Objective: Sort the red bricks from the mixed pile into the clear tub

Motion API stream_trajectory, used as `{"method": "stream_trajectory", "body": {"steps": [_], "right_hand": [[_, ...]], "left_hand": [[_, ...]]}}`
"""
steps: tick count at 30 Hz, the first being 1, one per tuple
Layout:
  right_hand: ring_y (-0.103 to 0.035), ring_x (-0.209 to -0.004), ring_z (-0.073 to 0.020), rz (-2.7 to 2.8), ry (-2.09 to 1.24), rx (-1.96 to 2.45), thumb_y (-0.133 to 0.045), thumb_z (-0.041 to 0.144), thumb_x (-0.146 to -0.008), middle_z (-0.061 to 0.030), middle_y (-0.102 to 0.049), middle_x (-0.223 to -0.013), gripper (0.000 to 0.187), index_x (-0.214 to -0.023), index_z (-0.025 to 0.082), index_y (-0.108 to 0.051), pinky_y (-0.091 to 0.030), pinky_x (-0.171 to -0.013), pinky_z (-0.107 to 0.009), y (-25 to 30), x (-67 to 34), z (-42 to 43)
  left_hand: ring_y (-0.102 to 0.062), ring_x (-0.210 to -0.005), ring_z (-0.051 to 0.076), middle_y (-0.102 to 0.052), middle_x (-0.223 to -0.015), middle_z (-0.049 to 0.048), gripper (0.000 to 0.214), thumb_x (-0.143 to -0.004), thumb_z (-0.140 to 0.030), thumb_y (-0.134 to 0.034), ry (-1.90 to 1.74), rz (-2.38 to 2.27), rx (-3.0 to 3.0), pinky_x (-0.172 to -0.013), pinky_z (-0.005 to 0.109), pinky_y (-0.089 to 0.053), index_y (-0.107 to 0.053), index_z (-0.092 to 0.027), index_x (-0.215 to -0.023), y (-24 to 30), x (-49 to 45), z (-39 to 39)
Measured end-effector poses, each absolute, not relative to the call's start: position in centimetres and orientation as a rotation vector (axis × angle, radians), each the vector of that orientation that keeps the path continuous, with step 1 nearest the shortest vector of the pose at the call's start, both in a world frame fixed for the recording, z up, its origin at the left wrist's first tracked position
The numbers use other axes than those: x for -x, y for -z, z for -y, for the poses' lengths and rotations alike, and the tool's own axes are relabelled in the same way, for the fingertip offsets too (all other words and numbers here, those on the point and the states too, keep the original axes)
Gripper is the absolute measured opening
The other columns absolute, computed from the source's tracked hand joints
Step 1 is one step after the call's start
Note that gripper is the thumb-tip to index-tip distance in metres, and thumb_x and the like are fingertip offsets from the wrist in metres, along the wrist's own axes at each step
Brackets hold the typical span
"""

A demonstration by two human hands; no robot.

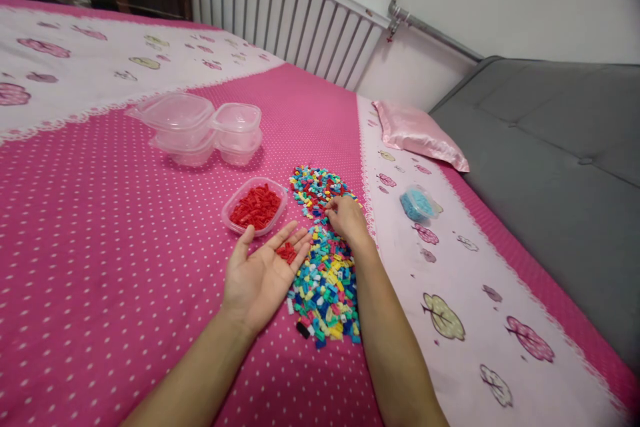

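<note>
The person's left hand (260, 283) lies palm up, fingers spread, with a little cluster of red pieces (287, 253) resting on the fingers. The right hand (349, 219) reaches into the far heap of mixed pieces (311, 181), its fingers curled and the fingertips close together; from where I stand I can't tell whether they pinch anything. Just this side of it, beside the right forearm, spreads a nearer heap of mixed pieces (327, 287), yellow, green, blue, white and pink, with a black piece (303, 329) at its near edge.

Just beyond the left fingertips sits an open clear tub (227, 215) filled with red bricks (257, 205). Farther back on the pink dotted bed (100, 267) stand clear containers (183, 113) in two stacks side by side. Over on the pale printed band, well apart from the heaps, is a small clear tub (433, 211) holding light-blue pieces (415, 204). A shiny pink pillow (420, 133) lies near the grey headboard (550, 133).
</note>
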State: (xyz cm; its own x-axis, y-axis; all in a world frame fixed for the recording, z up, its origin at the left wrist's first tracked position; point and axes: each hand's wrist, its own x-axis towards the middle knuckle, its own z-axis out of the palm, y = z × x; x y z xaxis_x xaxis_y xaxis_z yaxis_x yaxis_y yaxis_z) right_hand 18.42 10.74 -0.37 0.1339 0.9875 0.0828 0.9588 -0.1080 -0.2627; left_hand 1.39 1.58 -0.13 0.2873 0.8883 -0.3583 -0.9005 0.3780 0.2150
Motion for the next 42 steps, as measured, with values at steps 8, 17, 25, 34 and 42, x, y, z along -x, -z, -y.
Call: {"method": "stream_trajectory", "body": {"steps": [8, 17, 25, 34, 42], "right_hand": [[-0.063, -0.076, -0.0150, 1.781, -0.262, 1.803, -0.055, 0.022, -0.081, -0.0036, -0.071, -0.088, 0.016, -0.090, 0.017, -0.068, -0.047, -0.076, -0.027, -3.2, -18.4, -8.8], [-0.062, -0.068, -0.0120, 1.831, -0.350, 1.439, -0.055, 0.022, -0.081, -0.0029, -0.070, -0.085, 0.013, -0.086, 0.018, -0.066, -0.047, -0.065, -0.025, -6.8, -16.5, -5.3], [-0.063, -0.073, -0.0111, 1.957, -0.462, 1.364, -0.057, 0.020, -0.081, -0.0010, -0.071, -0.085, 0.011, -0.085, 0.019, -0.067, -0.046, -0.066, -0.024, -7.4, -15.6, -4.5], [-0.061, -0.066, -0.0124, 1.780, -0.335, 1.518, -0.055, 0.023, -0.080, -0.0022, -0.071, -0.082, 0.016, -0.086, 0.018, -0.068, -0.048, -0.067, -0.026, -6.2, -16.8, -5.9], [-0.065, -0.092, -0.0182, 1.830, -0.141, 1.899, -0.048, 0.014, -0.084, -0.0056, -0.072, -0.102, 0.026, -0.099, 0.018, -0.070, -0.046, -0.088, -0.030, -2.7, -18.5, -9.1]], "left_hand": [[-0.060, -0.113, 0.032, -0.061, -0.114, 0.0273, 0.067, -0.088, -0.044, -0.042, -1.188, -0.453, 0.034, -0.094, 0.039, -0.052, -0.040, 0.006, -0.132, 0.1, -1.3, -1.6], [-0.059, -0.113, 0.031, -0.061, -0.116, 0.0259, 0.062, -0.088, -0.043, -0.043, -1.172, -0.441, 0.059, -0.091, 0.039, -0.053, -0.043, 0.000, -0.132, 0.2, -1.3, -1.6], [-0.059, -0.114, 0.030, -0.060, -0.119, 0.0263, 0.063, -0.087, -0.042, -0.044, -1.178, -0.425, 0.051, -0.094, 0.039, -0.052, -0.041, 0.001, -0.133, 0.4, -1.3, -1.6], [-0.060, -0.113, 0.031, -0.061, -0.116, 0.0254, 0.065, -0.086, -0.041, -0.045, -1.177, -0.433, 0.056, -0.093, 0.038, -0.052, -0.040, 0.002, -0.133, 0.3, -1.3, -1.6], [-0.067, -0.090, 0.027, -0.064, -0.090, 0.0177, 0.045, -0.086, -0.037, -0.045, -1.189, -0.485, 0.083, -0.083, 0.035, -0.057, -0.054, 0.000, -0.110, 0.1, -1.2, -1.7]]}}
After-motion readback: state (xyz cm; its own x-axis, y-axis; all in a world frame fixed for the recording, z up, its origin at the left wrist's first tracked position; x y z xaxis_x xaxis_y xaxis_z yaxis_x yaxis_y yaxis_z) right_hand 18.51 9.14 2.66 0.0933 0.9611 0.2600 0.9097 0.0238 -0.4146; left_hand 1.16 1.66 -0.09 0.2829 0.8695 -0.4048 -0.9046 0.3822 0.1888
